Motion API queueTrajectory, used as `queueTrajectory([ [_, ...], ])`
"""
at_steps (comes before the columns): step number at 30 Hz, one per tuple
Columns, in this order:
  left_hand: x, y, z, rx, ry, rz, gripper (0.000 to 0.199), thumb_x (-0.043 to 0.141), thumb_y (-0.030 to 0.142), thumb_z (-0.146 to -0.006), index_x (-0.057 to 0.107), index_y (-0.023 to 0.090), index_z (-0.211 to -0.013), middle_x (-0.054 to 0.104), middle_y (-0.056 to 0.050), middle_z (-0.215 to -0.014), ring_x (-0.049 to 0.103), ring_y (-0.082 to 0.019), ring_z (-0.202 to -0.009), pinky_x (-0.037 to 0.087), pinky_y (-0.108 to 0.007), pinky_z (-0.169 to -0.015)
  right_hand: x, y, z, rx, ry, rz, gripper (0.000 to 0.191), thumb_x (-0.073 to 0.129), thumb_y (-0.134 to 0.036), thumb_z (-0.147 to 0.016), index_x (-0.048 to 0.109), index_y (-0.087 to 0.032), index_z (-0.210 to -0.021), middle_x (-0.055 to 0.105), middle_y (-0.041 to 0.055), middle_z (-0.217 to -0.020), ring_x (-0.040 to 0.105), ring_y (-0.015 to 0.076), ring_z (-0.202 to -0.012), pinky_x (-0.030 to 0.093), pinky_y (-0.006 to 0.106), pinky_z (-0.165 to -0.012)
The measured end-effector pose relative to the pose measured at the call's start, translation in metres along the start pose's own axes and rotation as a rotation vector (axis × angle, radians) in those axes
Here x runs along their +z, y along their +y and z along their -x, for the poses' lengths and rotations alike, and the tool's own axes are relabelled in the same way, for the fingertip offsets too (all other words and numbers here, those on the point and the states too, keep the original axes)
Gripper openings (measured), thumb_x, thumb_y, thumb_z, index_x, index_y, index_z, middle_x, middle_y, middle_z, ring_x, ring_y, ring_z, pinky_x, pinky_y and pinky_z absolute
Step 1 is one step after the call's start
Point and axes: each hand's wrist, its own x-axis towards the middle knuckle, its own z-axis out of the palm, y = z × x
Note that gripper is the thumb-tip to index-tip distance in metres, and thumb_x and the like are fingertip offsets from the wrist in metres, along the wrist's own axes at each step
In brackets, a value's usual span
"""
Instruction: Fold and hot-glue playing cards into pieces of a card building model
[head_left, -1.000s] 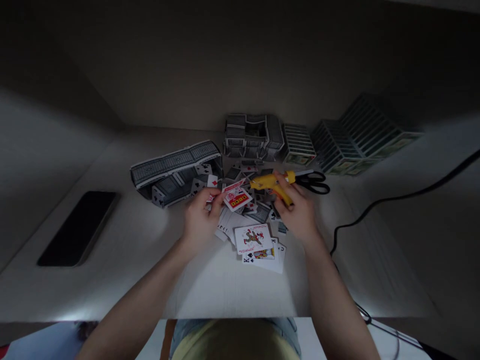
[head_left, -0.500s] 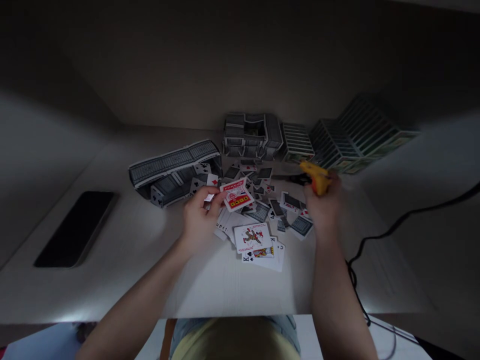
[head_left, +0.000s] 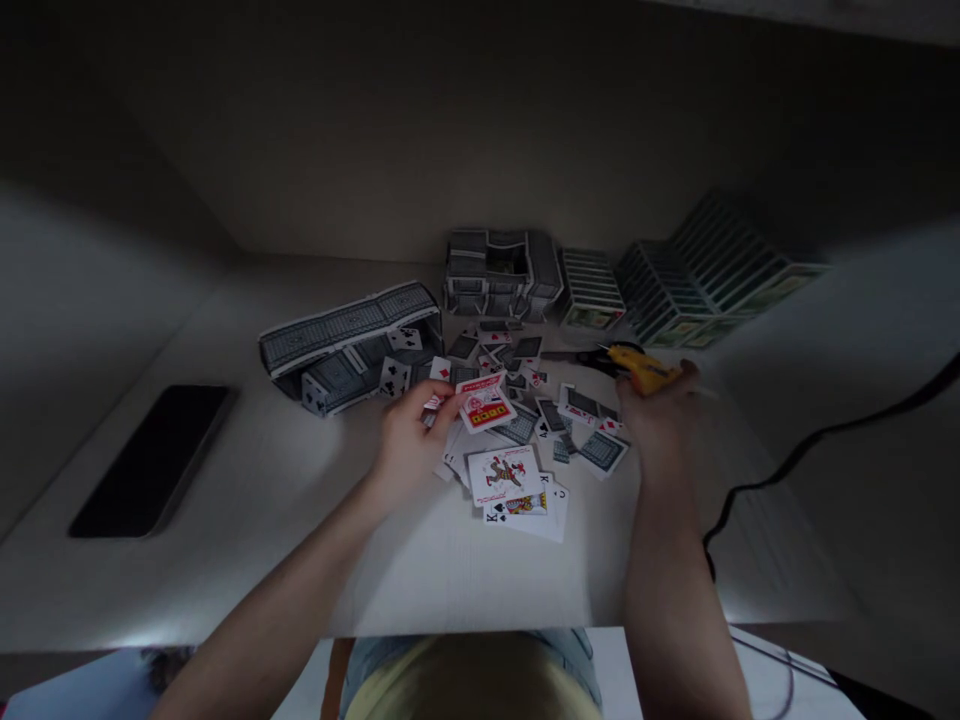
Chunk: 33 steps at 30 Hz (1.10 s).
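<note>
My left hand (head_left: 414,435) pinches a red and white playing card (head_left: 484,404) by its left edge, raised over the loose cards. On the right, my right hand (head_left: 660,400) is wrapped around a yellow glue gun (head_left: 643,370), its nozzle pointing left. Dark-handled scissors (head_left: 600,358) lie just left of the glue gun, partly hidden. Below the held card, a joker card (head_left: 504,475) rests on a king of spades (head_left: 517,508). Cut card pieces (head_left: 517,425) are scattered around the middle.
A long structure of folded cards (head_left: 349,345) stands at left, another card structure (head_left: 501,272) at the back. Striped card-built blocks (head_left: 592,288) and a stepped one (head_left: 720,270) stand back right. A black phone (head_left: 154,460) lies left. A black cord (head_left: 817,440) crosses the right side.
My left hand has moved slightly right with the red card. My right hand has shifted a little right and down, tilting the glue gun's nozzle more to the left.
</note>
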Motion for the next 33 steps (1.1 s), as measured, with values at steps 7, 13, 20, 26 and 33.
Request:
queueTrajectory([
  [7,0.002,-0.004,0.002,0.027,-0.054,-0.029,0.013,0.055,0.032,-0.078,0.061,0.021,-0.079,0.065,0.002,-0.073,0.056,-0.009,-0.061,0.041,-0.018,-0.053,-0.008,-0.019,0.005,0.016,0.251,0.124,0.064,0.067,-0.046,-0.058,0.047,-0.011,-0.107,0.049,0.0238,-0.108,0.043,0.0397,-0.105,0.036,0.054,-0.082],
  [13,-0.002,0.002,0.008,0.062,-0.328,0.132,0.016,0.056,0.034,-0.076,0.058,0.018,-0.074,0.062,0.001,-0.068,0.055,-0.01,-0.062,0.043,-0.019,-0.056,0.003,-0.053,0.033,-0.222,-0.215,-0.561,0.028,0.054,-0.046,-0.074,0.058,-0.019,-0.081,0.057,0.0037,-0.072,0.053,0.0169,-0.064,0.044,0.031,-0.06],
  [20,-0.008,0.007,0.01,0.18,-0.573,0.067,0.015,0.054,0.029,-0.078,0.059,0.018,-0.07,0.061,0.001,-0.067,0.054,-0.01,-0.061,0.042,-0.019,-0.055,0.001,-0.087,0.075,-0.166,-0.945,-0.855,0.025,0.067,-0.04,-0.066,0.069,-0.018,-0.077,0.064,0.0008,-0.072,0.055,0.0134,-0.064,0.041,0.025,-0.058],
  [26,-0.007,0.001,0.003,0.254,-0.483,0.133,0.014,0.054,0.027,-0.079,0.064,0.018,-0.075,0.065,-0.005,-0.077,0.059,-0.013,-0.073,0.047,-0.024,-0.068,0.007,-0.081,0.072,-0.011,-0.785,-0.974,0.021,0.068,-0.039,-0.064,0.065,-0.019,-0.068,0.054,-0.0046,-0.053,0.044,0.0083,-0.046,0.034,0.021,-0.044],
  [33,-0.015,-0.016,-0.009,0.017,-0.184,0.151,0.016,0.057,0.033,-0.076,0.063,0.02,-0.083,0.068,-0.002,-0.076,0.062,-0.012,-0.066,0.05,-0.021,-0.057,-0.001,-0.083,0.067,0.191,-0.768,-1.251,0.022,0.068,-0.035,-0.065,0.055,-0.02,-0.073,0.059,-0.0032,-0.059,0.046,0.0075,-0.043,0.035,0.02,-0.038],
])
